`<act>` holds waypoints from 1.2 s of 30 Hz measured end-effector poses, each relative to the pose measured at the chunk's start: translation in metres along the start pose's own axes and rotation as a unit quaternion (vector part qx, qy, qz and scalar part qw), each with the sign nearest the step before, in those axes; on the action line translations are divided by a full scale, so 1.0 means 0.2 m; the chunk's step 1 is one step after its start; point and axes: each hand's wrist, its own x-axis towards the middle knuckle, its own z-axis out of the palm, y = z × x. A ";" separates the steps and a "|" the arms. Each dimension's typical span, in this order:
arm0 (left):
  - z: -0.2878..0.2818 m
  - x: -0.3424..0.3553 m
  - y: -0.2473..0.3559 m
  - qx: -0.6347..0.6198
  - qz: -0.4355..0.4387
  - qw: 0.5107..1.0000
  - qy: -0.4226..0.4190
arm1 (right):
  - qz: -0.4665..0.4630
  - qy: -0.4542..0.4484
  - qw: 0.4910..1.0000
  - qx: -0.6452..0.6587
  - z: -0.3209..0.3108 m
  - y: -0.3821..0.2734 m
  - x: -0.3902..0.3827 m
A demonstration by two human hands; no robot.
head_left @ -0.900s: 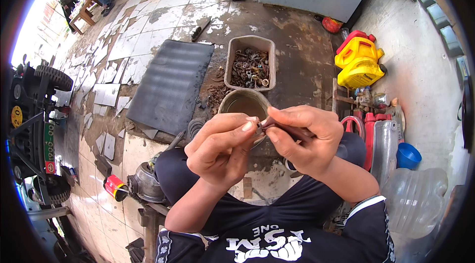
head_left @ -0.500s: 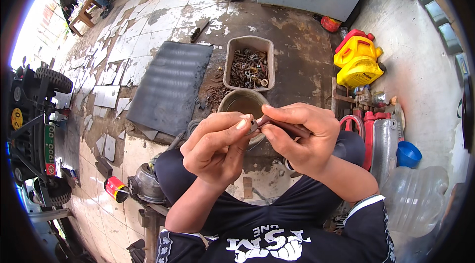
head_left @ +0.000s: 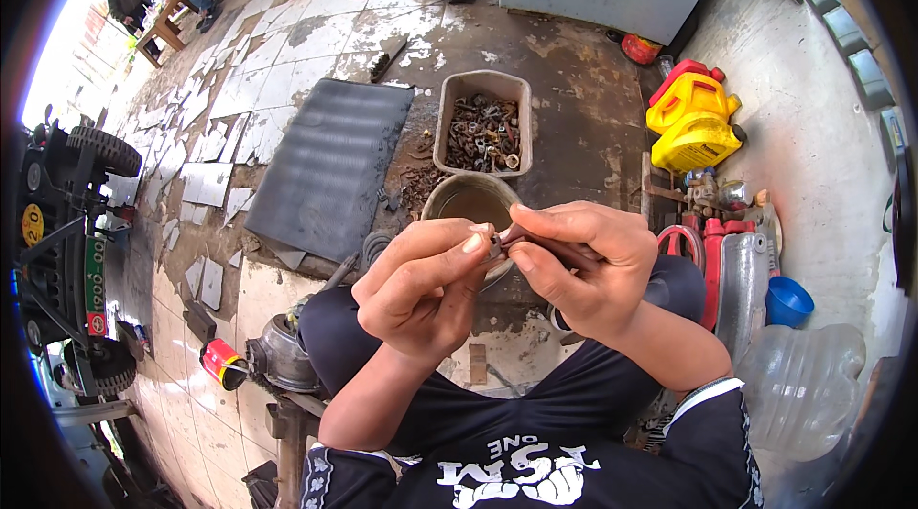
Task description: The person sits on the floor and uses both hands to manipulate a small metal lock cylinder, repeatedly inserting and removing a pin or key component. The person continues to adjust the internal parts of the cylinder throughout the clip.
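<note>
Pinched between the thumb and fingers of my left hand [head_left: 413, 284] is a small grey-brown metal part [head_left: 495, 243], mostly covered by the fingertips. My right hand [head_left: 595, 255] is closed on a dark reddish-brown strip [head_left: 562, 249], folded like sandpaper, whose tip touches the metal part. Both hands are held up over my lap, fingertips almost meeting. Just beyond them stands a round bucket [head_left: 436, 197] with murky liquid, partly hidden by my hands. Farther on is a grey rectangular basin [head_left: 527, 117] holding many rusty metal parts [head_left: 478, 131].
A black mat [head_left: 330, 169] lies to the left of the basin, with broken tiles around it. Yellow jugs [head_left: 695, 126], a blue bowl [head_left: 790, 300] and a clear plastic bottle [head_left: 803, 385] stand at the right. A red can [head_left: 222, 364] is at the left.
The small metal part has turned slightly in my left fingers, and the strip's tip has shifted a little against it. My hands otherwise keep nearly the same place.
</note>
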 end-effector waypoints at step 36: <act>0.04 -0.03 0.01 -0.229 -0.203 0.951 0.046 | 0.088 -0.009 0.978 0.190 0.03 0.02 0.00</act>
